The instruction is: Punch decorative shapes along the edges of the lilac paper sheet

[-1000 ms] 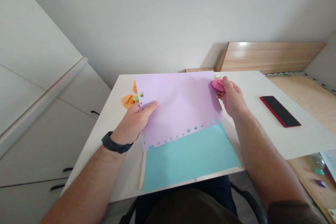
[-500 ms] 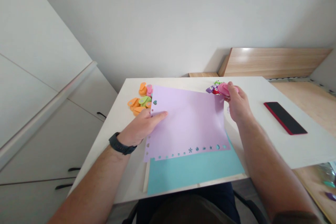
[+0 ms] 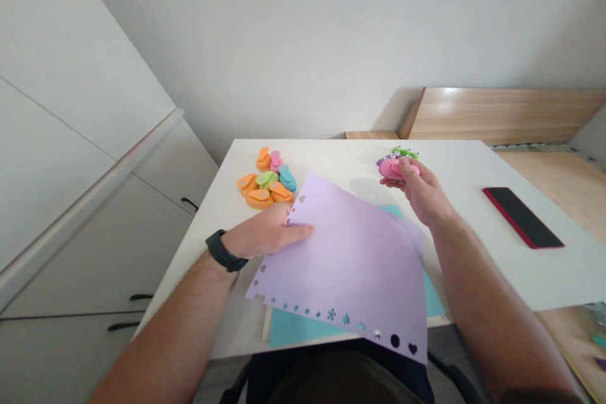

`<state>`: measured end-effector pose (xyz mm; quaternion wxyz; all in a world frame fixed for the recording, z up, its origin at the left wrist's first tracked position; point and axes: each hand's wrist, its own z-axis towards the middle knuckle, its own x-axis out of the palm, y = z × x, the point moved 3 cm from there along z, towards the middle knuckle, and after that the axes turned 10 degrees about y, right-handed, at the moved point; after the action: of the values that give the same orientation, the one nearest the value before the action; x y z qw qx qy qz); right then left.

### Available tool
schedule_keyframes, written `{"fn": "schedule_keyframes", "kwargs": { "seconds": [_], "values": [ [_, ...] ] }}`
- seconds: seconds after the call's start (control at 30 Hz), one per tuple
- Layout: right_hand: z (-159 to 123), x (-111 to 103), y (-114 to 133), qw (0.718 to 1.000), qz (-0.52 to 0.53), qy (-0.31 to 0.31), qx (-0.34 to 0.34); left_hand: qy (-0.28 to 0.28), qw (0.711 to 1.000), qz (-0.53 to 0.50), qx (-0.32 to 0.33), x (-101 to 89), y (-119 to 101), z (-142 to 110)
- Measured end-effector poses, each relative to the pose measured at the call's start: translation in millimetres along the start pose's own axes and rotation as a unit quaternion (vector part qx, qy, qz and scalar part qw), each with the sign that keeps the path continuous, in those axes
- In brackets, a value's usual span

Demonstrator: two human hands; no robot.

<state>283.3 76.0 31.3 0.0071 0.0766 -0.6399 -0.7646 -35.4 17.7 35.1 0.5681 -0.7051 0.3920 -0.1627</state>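
My left hand (image 3: pixel 272 231) grips the left edge of a lilac sheet of paper (image 3: pixel 350 252), thumb on top. Small cut-out shapes, among them hearts, a star and a circle, run along the sheet's left and near edges. My right hand (image 3: pixel 423 189) holds a pink craft punch (image 3: pixel 398 168) above the table, apart from the paper. Beneath the lilac sheet lies a turquoise sheet (image 3: pixel 303 327), largely covered. Close behind the right hand are small green and purple figures with googly eyes (image 3: pixel 404 153), partly hidden by the punch.
Several orange, green, pink and blue craft punches (image 3: pixel 267 180) are grouped at the back left of the white table (image 3: pixel 331 154). A flat black object with a red edge (image 3: pixel 522 217) lies at the right. White cabinets (image 3: pixel 61 202) stand to the left.
The lilac sheet has turned clockwise and come nearer to me, its right corner now free of my right hand. The pink punch has shifted slightly left, off the paper.
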Motion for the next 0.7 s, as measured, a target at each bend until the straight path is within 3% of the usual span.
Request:
{"fn": "schedule_keyframes", "kwargs": {
  "seconds": [0.1, 0.23, 0.37, 0.57, 0.63, 0.7],
  "values": [
    [-6, 13, 2, 0.998, -0.002, 0.065, 0.018, 0.045, 0.999, 0.025, 0.009, 2.8, -1, 2],
    [-10, 20, 5, 0.991, -0.087, 0.104, 0.016, 0.043, 0.999, 0.026, 0.019, 3.9, 0, 3],
    [-2, 2, 3, 0.995, -0.095, -0.007, 0.003, 0.029, 1.0, -0.006, 0.01, 4.3, 2, 5],
    [14, -50, -14, 0.976, -0.031, -0.217, 0.011, 0.019, 1.0, -0.003, 0.012, 5.0, 2, 6],
    [18, -66, -23, 0.965, -0.031, -0.258, 0.031, 0.019, 1.0, 0.007, 0.015, 5.3, 1, 6],
    [21, -78, -30, 0.965, -0.041, -0.255, 0.047, 0.023, 1.0, 0.004, 0.017, 6.2, -1, 6]
  ]
}}
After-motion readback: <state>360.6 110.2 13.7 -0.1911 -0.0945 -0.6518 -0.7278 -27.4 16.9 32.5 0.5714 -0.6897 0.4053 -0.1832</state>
